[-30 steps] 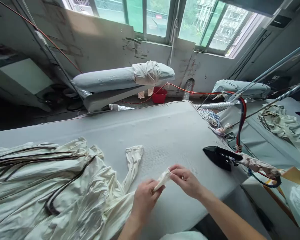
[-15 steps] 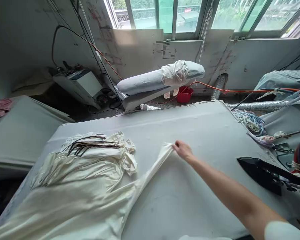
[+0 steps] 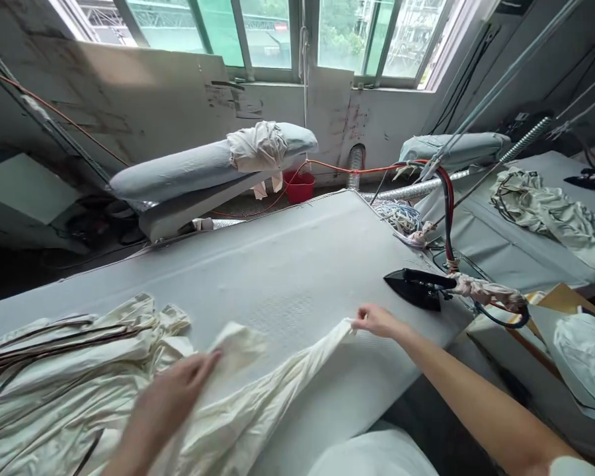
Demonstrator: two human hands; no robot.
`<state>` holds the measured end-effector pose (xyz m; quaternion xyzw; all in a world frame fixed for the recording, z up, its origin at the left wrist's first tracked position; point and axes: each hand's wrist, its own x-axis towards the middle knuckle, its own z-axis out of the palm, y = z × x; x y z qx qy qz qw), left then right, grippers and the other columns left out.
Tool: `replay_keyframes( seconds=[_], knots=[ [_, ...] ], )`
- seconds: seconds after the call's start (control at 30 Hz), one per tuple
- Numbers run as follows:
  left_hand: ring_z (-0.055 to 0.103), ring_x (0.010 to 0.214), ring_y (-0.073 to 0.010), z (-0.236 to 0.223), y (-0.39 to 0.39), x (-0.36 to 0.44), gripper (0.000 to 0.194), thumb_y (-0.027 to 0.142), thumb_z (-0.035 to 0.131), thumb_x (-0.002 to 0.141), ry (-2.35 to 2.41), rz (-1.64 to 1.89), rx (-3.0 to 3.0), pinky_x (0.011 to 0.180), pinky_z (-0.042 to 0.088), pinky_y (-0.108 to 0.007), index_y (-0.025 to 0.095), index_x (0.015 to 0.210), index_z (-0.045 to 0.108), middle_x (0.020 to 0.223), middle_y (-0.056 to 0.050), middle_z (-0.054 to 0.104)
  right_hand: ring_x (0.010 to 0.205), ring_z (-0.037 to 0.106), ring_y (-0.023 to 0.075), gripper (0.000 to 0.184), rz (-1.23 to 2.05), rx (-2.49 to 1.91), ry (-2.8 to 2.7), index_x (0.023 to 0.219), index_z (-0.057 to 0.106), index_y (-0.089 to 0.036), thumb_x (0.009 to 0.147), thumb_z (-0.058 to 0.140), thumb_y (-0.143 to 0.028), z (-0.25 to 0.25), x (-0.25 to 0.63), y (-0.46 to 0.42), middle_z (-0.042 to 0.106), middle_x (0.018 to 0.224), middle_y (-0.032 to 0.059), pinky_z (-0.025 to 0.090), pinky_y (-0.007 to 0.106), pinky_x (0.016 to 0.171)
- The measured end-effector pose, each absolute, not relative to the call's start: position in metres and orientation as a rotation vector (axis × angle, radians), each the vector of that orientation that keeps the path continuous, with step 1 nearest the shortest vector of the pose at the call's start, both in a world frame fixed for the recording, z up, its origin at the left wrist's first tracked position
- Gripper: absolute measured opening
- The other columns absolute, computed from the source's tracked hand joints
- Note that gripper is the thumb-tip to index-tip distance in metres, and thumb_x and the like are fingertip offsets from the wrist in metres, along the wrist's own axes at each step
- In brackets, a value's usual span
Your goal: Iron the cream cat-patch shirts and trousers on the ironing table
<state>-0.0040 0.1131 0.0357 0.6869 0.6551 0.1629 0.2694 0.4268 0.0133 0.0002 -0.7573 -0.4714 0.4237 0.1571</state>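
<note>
A long piece of cream cloth point(image 3: 282, 380) stretches up from the near side of the ironing table point(image 3: 287, 277). My right hand point(image 3: 379, 322) pinches its far corner and pulls the edge taut. On the other side, my left hand point(image 3: 171, 396) is blurred, its thumb and fingers closed on another part of the cream cloth, which bunches up beyond the fingertips. At the left lies a heap of creased cream garments point(image 3: 79, 377) with dark brown cords across them. A black iron point(image 3: 416, 287) rests on the table, right of and beyond my right hand.
A padded pressing arm point(image 3: 178, 165) with wrapped cloth stands behind the table, near a red bucket point(image 3: 300, 186). Hoses and cables point(image 3: 449, 211) hang down to the iron. Another covered table point(image 3: 500, 231) holds more cream garments. Cardboard boxes point(image 3: 550, 330) stand at the right.
The view has swung to the right. My left hand has come into view, gripping cloth. My right hand still holds the corner, now with the cloth stretched between both hands.
</note>
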Motion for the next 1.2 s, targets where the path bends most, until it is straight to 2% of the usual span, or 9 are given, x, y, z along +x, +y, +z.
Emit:
replay_keyframes(
  seconds=[0.07,0.23,0.3,0.4,0.47,0.67,0.87,1.07,1.2],
  knots=[
    [0.063,0.059,-0.0234,0.036,0.099,0.030,0.054,0.076,0.053,0.074,1.698,0.120,1.835,0.050,0.039,-0.026,0.027,0.067,0.073,0.067,-0.004,0.071,0.062,0.052,0.0134,0.022,1.292,-2.082,-1.456,0.065,0.064,-0.022,0.063,0.083,-0.032,0.008,0.429,0.009,0.063,0.068,-0.0023,0.035,0.025,0.058],
    [0.049,0.058,-0.0168,0.001,0.047,0.101,0.051,0.071,0.048,0.079,1.681,0.271,1.628,0.056,0.034,-0.025,0.023,0.066,0.060,0.056,0.002,0.049,0.088,0.060,0.0164,0.011,0.920,-1.838,-1.800,0.087,0.070,-0.026,0.089,0.063,-0.034,0.016,0.451,-0.027,0.068,0.110,0.0025,0.043,0.029,0.080],
    [0.044,0.058,-0.0148,-0.015,0.026,0.117,0.055,0.074,0.049,0.079,1.664,0.316,1.569,0.056,0.032,-0.025,0.022,0.060,0.049,0.056,0.004,0.041,0.093,0.062,0.0198,0.006,0.926,-1.919,-1.941,0.084,0.072,-0.026,0.085,0.066,-0.027,0.011,0.463,-0.041,0.068,0.112,0.0043,0.043,0.030,0.080],
    [0.038,0.058,-0.0138,-0.035,0.004,0.131,0.060,0.077,0.049,0.079,1.636,0.318,1.511,0.056,0.029,-0.026,0.023,0.058,0.037,0.056,0.004,0.033,0.080,0.063,0.0219,0.004,1.219,-2.105,-2.052,0.075,0.074,-0.026,0.073,0.075,-0.023,0.000,0.477,-0.053,0.071,0.094,0.0053,0.040,0.030,0.069],
    [0.038,0.059,-0.0143,-0.044,-0.005,0.138,0.059,0.077,0.048,0.080,1.645,0.381,1.461,0.056,0.030,-0.026,0.023,0.058,0.041,0.057,0.004,0.035,0.075,0.063,0.0220,0.001,1.247,-2.163,-1.987,0.075,0.074,-0.026,0.075,0.074,-0.026,-0.005,0.477,-0.055,0.072,0.085,0.0048,0.038,0.030,0.066],
    [0.051,0.065,-0.0164,-0.035,0.000,0.153,0.051,0.069,0.055,0.084,1.673,0.510,1.430,0.061,0.039,-0.025,0.020,0.076,0.066,0.065,0.001,0.058,0.084,0.067,0.0281,0.026,1.185,-2.326,-1.735,0.079,0.075,-0.024,0.078,0.073,-0.050,-0.014,0.433,-0.054,0.076,0.087,0.0092,0.041,0.034,0.071],
    [0.055,0.069,-0.0164,0.018,0.032,0.193,0.045,0.061,0.059,0.085,1.643,0.626,1.616,0.064,0.040,-0.025,0.019,0.078,0.073,0.071,0.000,0.063,0.084,0.064,0.0190,0.023,1.111,-2.015,-1.428,0.087,0.076,-0.027,0.092,0.058,-0.041,-0.029,0.417,-0.055,0.073,0.099,0.0036,0.045,0.030,0.076],
    [0.057,0.066,-0.0159,0.003,0.007,0.242,0.035,0.051,0.059,0.088,1.475,0.538,1.632,0.064,0.041,-0.027,0.021,0.077,0.074,0.070,0.000,0.065,0.066,0.055,0.0155,0.031,1.234,-1.778,-1.144,0.077,0.071,-0.022,0.080,0.064,-0.053,-0.034,0.439,-0.070,0.068,0.087,0.0032,0.047,0.030,0.068],
    [0.063,0.080,-0.0192,-0.011,-0.020,0.247,0.035,0.049,0.057,0.091,1.408,0.602,1.639,0.073,0.047,-0.030,0.024,0.081,0.079,0.084,-0.004,0.069,0.062,0.054,0.0141,0.043,1.147,-1.742,-1.049,0.071,0.060,-0.021,0.080,0.062,-0.063,-0.026,0.429,-0.090,0.069,0.091,0.0060,0.047,0.029,0.062]
  ],
)
